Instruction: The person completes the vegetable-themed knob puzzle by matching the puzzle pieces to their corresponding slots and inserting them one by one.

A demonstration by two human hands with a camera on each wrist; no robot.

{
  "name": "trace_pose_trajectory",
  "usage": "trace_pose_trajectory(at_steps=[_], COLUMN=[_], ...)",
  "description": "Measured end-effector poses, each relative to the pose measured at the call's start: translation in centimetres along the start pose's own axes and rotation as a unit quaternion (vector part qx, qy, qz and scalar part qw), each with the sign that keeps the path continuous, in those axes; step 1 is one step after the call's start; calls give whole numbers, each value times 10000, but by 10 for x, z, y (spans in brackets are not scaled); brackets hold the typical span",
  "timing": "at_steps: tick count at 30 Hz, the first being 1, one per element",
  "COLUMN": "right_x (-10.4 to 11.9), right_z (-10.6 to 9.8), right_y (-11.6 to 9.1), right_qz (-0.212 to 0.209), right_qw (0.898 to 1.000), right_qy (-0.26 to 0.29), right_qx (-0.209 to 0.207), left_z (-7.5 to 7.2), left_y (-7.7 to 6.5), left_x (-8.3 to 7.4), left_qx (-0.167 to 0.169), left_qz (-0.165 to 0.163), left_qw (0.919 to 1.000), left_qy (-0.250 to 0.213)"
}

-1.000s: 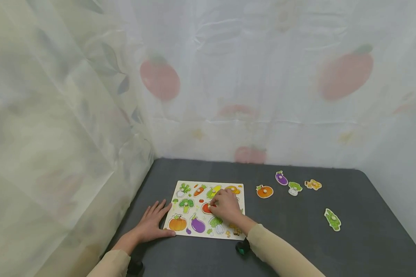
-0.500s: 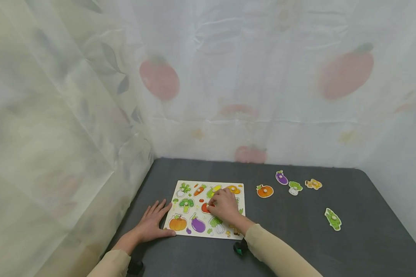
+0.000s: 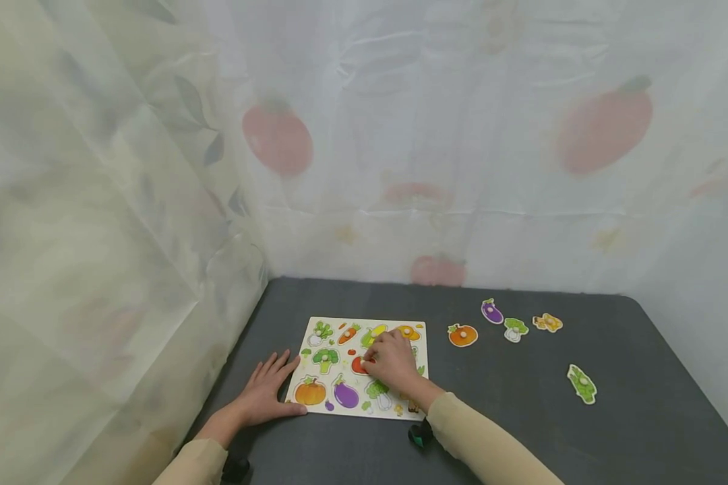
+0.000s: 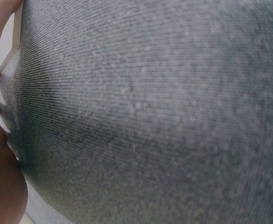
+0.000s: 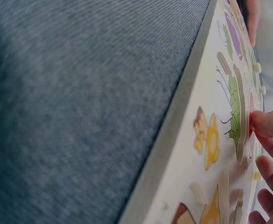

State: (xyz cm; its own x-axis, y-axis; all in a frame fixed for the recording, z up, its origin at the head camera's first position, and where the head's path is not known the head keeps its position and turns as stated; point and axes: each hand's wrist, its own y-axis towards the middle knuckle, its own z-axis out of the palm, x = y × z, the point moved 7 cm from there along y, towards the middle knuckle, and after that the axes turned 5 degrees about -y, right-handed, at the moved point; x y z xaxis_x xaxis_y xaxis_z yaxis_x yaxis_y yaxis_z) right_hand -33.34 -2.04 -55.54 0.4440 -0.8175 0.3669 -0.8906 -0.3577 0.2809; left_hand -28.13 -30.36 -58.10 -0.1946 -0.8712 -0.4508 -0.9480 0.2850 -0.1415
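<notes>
A wooden vegetable puzzle board (image 3: 340,320) lies on the dark table. My left hand (image 3: 263,393) rests flat at its left side, fingers spread, thumb along the near left corner. My right hand (image 3: 392,360) reaches over the board and pinches a red tomato piece (image 3: 358,366) between thumb and forefinger, in the middle row. The right wrist view has the fingertips (image 5: 262,122) low at the board's face, the remaining fingers loosely bent. Knobbed pieces, among them a broccoli (image 3: 325,360) and a carrot (image 3: 348,334), sit in the board. The right hand hides part of its right side.
Loose pieces lie right of the board: an orange pumpkin (image 3: 463,335), a purple eggplant (image 3: 492,312), a green-topped cabbage (image 3: 516,330), a yellow-orange piece (image 3: 548,322) and a green pea pod-like piece (image 3: 582,384). A printed white curtain (image 3: 364,168) hangs behind the table.
The right hand has shifted slightly left with its pinch at the tomato piece. The left hand and the loose pieces stay put.
</notes>
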Motion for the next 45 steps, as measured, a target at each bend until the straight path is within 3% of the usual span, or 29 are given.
trace_pose_trajectory(at_steps=[16,21,26,31,40,45], right_x=[3,-10,-53,-105,-188,-233], right_z=[-1,-10,-37,-70,-119,-152], right_y=[0,-5,-13,-30,-96,-137], right_qz=[-97,-188,62,382,577,927], right_qw=[9996,9992,9963,9932,9942,9933], right_qy=[-223,200,850,1103,760,376], right_qx=[168,297,91,-36,-501,-578], left_z=[-1,-2,0,1,2,1], left_y=[-1,-2,0,4,5,6], left_x=[-3,-7,-7,-8,-9,-7], left_qx=[41,71,59,75,72,28], left_qz=[17,14,13,3,95,96], left_qw=[10000,10000,10000,9999,9999,9999], left_qy=[61,19,57,89,26,27])
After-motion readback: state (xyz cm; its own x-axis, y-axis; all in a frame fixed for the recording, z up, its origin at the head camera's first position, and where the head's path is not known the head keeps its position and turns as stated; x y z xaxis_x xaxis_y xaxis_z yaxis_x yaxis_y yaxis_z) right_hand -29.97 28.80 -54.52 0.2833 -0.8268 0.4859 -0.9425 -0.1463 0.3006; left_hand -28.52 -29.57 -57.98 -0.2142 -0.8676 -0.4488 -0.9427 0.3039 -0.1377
